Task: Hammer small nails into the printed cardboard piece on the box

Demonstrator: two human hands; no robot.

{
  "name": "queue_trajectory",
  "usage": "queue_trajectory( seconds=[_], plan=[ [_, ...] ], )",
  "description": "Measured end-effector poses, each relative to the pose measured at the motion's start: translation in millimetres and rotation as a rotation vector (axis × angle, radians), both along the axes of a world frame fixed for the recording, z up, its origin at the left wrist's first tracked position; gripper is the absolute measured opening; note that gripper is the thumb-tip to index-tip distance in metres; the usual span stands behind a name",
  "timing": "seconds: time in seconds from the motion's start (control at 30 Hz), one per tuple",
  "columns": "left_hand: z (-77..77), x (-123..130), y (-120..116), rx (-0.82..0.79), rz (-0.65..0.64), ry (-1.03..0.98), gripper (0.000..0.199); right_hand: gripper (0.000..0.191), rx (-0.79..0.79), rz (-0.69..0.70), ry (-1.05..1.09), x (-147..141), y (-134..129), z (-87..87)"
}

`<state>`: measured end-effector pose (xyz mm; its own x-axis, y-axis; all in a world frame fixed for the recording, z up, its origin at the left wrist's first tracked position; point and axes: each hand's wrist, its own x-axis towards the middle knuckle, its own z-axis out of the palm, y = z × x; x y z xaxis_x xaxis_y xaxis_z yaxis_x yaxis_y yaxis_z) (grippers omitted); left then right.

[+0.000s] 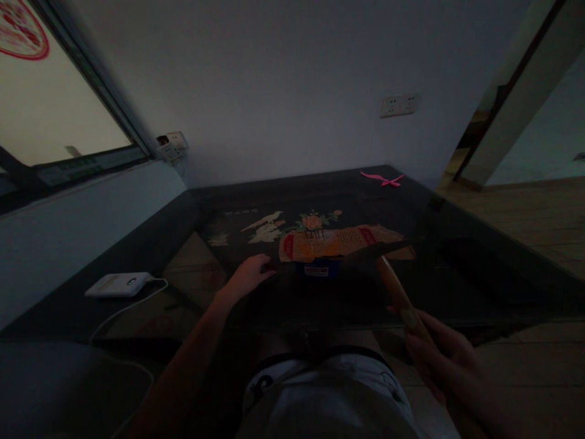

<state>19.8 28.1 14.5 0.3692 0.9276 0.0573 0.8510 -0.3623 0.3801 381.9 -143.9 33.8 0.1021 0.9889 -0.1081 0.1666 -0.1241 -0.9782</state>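
Note:
My right hand (441, 350) is wrapped round the wooden handle of a hammer-like tool (397, 289). Its long dark head (379, 249) lies across the view above the right part of a torn cardboard piece (351, 238). Under the cardboard's near edge sits a small blue box (320, 269) with a white label. Orange pieces (317, 246) show on the cardboard, too dim to name. Just left of the box, my left hand (253, 272) is low over the dark table (283, 311), its fingers curved and a little apart, with nothing visible between them.
A white power bank (119, 285) with a white cable lies at the table's left. Pink ribbon-like strips (384, 179) lie at the far right corner. Wall sockets (400, 105) are behind the table. My legs are below its near edge.

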Motion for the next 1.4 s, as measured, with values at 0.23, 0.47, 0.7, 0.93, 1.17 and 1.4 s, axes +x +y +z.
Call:
queue_trajectory(
  seconds=[0.23, 0.47, 0.7, 0.93, 1.17, 1.4],
  plan=[
    [-8.3, -2.2, 5.6, -0.001, 0.004, 0.085, 0.014, 0.049, 0.009, 0.008, -0.065, 1.7, 0.1, -2.1],
    [-2.7, -5.8, 12.1, -0.114, -0.025, -0.033, 0.015, 0.050, -0.040, 0.021, 0.021, 1.1, -3.5, -8.5],
    [22.1, -11.5, 7.1, 0.027, 0.049, -0.319, 0.012, 0.054, -0.042, 0.019, 0.039, 1.6, -4.8, -5.1],
    [37.5, -4.0, 9.1, 0.216, 0.229, -0.708, 0.016, 0.052, -0.018, -0.020, 0.040, -0.5, -1.2, -4.5],
    [58.7, 48.9, 27.1, 0.360, 0.198, -1.007, 0.020, 0.053, -0.038, -0.011, 0.022, -2.1, -1.9, -4.6],
    [75.4, 122.5, 45.7, 0.358, -0.092, -0.912, 0.019, 0.053, -0.034, 0.004, 0.041, -2.5, -1.0, -8.9]
  ],
)
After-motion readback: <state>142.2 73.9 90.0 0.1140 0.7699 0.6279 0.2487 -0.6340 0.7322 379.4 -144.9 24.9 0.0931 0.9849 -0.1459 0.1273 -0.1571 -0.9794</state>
